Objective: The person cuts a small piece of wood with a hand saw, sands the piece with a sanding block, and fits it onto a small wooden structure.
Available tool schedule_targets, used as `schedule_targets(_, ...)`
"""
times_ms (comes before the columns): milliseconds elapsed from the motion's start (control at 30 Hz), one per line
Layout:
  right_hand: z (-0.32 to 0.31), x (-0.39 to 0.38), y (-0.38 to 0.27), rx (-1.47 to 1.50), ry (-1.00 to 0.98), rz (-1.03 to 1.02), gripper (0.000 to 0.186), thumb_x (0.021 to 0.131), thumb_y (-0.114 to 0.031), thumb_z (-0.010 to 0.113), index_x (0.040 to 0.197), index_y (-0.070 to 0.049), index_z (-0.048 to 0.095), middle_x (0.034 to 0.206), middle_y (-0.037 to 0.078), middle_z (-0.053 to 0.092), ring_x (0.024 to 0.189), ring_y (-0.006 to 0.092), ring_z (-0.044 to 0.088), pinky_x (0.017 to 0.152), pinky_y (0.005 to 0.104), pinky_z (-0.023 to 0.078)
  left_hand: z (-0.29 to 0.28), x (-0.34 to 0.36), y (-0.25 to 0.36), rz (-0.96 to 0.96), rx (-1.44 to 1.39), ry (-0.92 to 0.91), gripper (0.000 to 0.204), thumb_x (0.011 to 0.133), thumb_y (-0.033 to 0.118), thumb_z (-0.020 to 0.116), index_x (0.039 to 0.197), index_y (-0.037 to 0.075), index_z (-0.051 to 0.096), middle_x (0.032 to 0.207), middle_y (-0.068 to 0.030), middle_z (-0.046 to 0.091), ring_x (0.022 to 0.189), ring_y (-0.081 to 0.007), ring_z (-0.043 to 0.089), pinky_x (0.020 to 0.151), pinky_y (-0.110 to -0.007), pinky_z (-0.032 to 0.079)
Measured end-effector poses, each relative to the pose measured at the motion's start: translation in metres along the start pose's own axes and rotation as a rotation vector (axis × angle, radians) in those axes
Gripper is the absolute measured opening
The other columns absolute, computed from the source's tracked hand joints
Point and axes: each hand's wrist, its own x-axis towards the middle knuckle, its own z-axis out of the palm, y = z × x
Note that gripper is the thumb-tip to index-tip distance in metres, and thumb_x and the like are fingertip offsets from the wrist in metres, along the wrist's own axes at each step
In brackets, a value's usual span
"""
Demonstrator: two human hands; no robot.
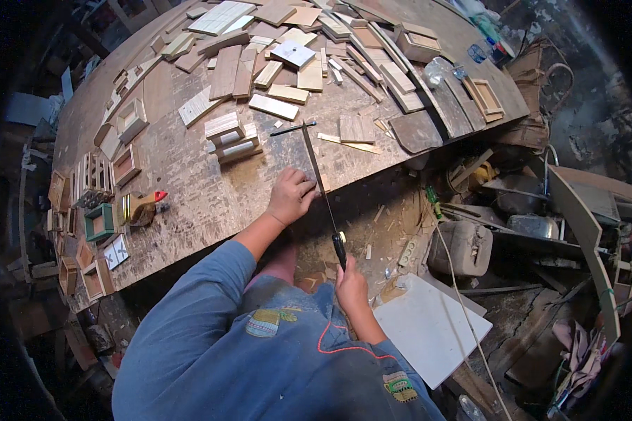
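Note:
My right hand (352, 286) is wrapped round the black handle of a hacksaw (314, 158), below the table's front edge. Its long narrow blade reaches up and away over the tabletop. A thin dark bar (293, 129) lies crosswise by the saw's far end. At the edge of the table, my left hand (291, 196) is closed, its fingers curled down right beside the blade. What those fingers press or hold is mostly hidden. Just beyond sits a small stack of wooden blocks (233, 137). A square wood piece (356, 129) and a thin strip (347, 143) lie right of the saw.
Many cut wood pieces (274, 109) cover the far part of the worn table (189, 224). Small wooden boxes (126, 165), a green box (100, 222) and a brush (142, 208) stand at left. A plastic canister (461, 248) and a white board (432, 326) are on the right.

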Motion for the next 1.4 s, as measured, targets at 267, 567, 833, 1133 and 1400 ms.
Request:
schedule_targets(267, 0.003, 0.031, -0.022, 0.015, 0.098, -0.05, 0.033, 0.092, -0.016, 0.054, 0.122, -0.008, 0.042, 0.073, 0.027, 0.062, 0.068, 0.0484, 0.06, 0.058, 0.057, 0.046, 0.002, 0.002, 0.004, -0.031, -0.057, -0.03, 0.019, 0.069, 0.013, 0.073, 0.085, 0.004, 0.069, 0.084, -0.009, 0.058, 0.086, -0.0279, 0.056, 0.075, -0.036, 0.049)
schedule_targets(567, 0.006, 0.015, -0.011, 0.048, 0.074, -0.04, 0.034, 0.091, -0.016, 0.055, 0.122, -0.008, 0.043, 0.074, 0.027, 0.062, 0.07, 0.0481, 0.061, 0.06, 0.0565, 0.046, 0.006, -0.003, -0.001, -0.021, -0.043, -0.016, 0.017, 0.069, 0.014, 0.073, 0.083, 0.005, 0.068, 0.083, -0.0083, 0.057, 0.086, -0.0278, 0.056, 0.075, -0.037, 0.049)
schedule_targets(833, 0.001, 0.005, -0.011, 0.028, 0.051, -0.019, 0.033, 0.092, -0.017, 0.054, 0.121, -0.006, 0.043, 0.074, 0.026, 0.062, 0.07, 0.0473, 0.061, 0.061, 0.0564, 0.046, 0.004, -0.004, -0.001, -0.045, -0.031, -0.013, 0.017, 0.069, 0.012, 0.072, 0.083, 0.005, 0.068, 0.083, -0.0083, 0.057, 0.086, -0.0277, 0.055, 0.075, -0.036, 0.049)
schedule_targets(1133, 0.002, 0.048, -0.023, 0.006, 0.121, -0.072, 0.033, 0.092, -0.019, 0.055, 0.121, -0.007, 0.043, 0.072, 0.026, 0.062, 0.068, 0.0472, 0.061, 0.06, 0.0566, 0.046, 0.006, 0.004, 0.007, -0.031, -0.063, -0.001, 0.016, 0.07, 0.012, 0.073, 0.083, 0.004, 0.069, 0.083, -0.0082, 0.058, 0.085, -0.0281, 0.056, 0.079, -0.036, 0.049)
schedule_targets(1400, 0.0, 0.025, -0.017, -0.017, -0.002, -0.003, 0.034, 0.092, -0.017, 0.054, 0.123, -0.007, 0.042, 0.076, 0.027, 0.062, 0.071, 0.0468, 0.061, 0.061, 0.0557, 0.046, 0.007, -0.004, -0.002, -0.061, -0.052, 0.002, 0.015, 0.07, 0.014, 0.073, 0.082, 0.005, 0.069, 0.083, -0.0081, 0.058, 0.087, -0.0283, 0.057, 0.078, -0.037, 0.05)
